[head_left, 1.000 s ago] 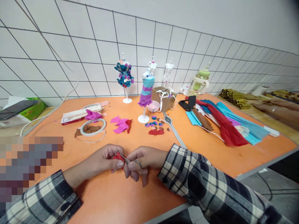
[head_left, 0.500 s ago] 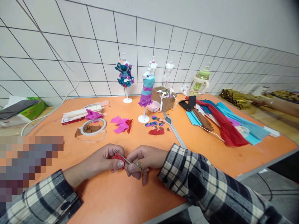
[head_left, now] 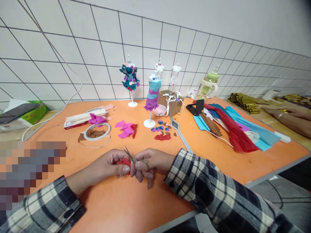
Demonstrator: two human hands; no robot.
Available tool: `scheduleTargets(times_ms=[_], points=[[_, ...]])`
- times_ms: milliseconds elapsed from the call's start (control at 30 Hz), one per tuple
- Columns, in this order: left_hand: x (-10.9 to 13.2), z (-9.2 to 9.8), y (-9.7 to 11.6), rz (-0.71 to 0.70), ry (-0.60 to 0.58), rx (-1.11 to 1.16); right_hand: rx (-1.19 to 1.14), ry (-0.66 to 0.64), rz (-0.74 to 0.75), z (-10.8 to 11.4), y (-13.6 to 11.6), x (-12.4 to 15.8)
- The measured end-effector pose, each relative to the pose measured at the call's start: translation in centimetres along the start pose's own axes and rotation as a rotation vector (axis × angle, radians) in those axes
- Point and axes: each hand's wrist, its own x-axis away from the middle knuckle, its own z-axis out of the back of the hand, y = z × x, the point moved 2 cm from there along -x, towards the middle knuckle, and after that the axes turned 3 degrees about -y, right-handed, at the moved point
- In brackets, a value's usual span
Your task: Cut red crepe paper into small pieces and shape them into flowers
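Near the front of the orange table (head_left: 116, 207), my left hand (head_left: 109, 163) pinches a small piece of red crepe paper (head_left: 124, 162) between thumb and fingers. My right hand (head_left: 150, 163) is closed on small metal scissors (head_left: 132, 157), thumb at a handle loop. The blades point up and left, slightly apart, just above the red paper. Beyond my hands lie a red paper strip (head_left: 162, 137), several small blue, purple and brown paper pieces (head_left: 160, 129), and pink paper scraps (head_left: 127, 130).
A small dress form in blue and purple paper (head_left: 153, 90) stands mid-table, another (head_left: 130, 77) behind it. A cardboard box (head_left: 171, 103), tape roll (head_left: 108, 131), crepe paper strips (head_left: 233, 129) and green-lidded bottle (head_left: 209, 84) surround them. At far right shows another person's hand (head_left: 282, 115).
The scissors have lifted off the red paper and turned more upright, their blades now slightly parted. My right hand's fingers have shifted. At far right, more of the other person's hands shows.
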Motion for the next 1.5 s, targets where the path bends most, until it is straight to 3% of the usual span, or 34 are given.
scheduleTargets(times_ms=[167,400,533,733,833,933,1133,1267,1500], points=[[-0.1,0.2,-0.2,-0.051,0.194,0.123,0.226,0.493,0.197,0.9,-0.4,-0.2],[-0.2,0.1,-0.3,-0.070,0.224,0.173,0.166,0.474,0.099,1.2,0.4,-1.0],[-0.4,0.2,-0.2,-0.064,0.290,0.210,0.235,0.675,0.122,2.5,0.0,-1.1],[-0.5,0.2,0.5,-0.081,0.460,0.229,0.806,0.987,0.083,4.8,-0.9,0.0],[-0.6,0.2,0.6,-0.064,0.473,0.185,0.903,1.070,0.086,5.1,-1.2,0.6],[-0.7,-0.1,0.7,-0.049,0.468,0.104,0.803,1.069,0.166,4.7,-1.2,0.7],[-0.8,-1.0,0.9,0.014,0.472,-0.074,0.562,0.743,0.233,2.5,-0.2,-0.7],[-0.9,-1.3,0.8,0.006,0.429,-0.113,0.407,0.624,0.226,1.8,-0.1,-1.1],[-1.0,-0.5,0.2,0.015,0.407,-0.110,0.366,0.790,0.336,2.9,-0.8,-0.6]])
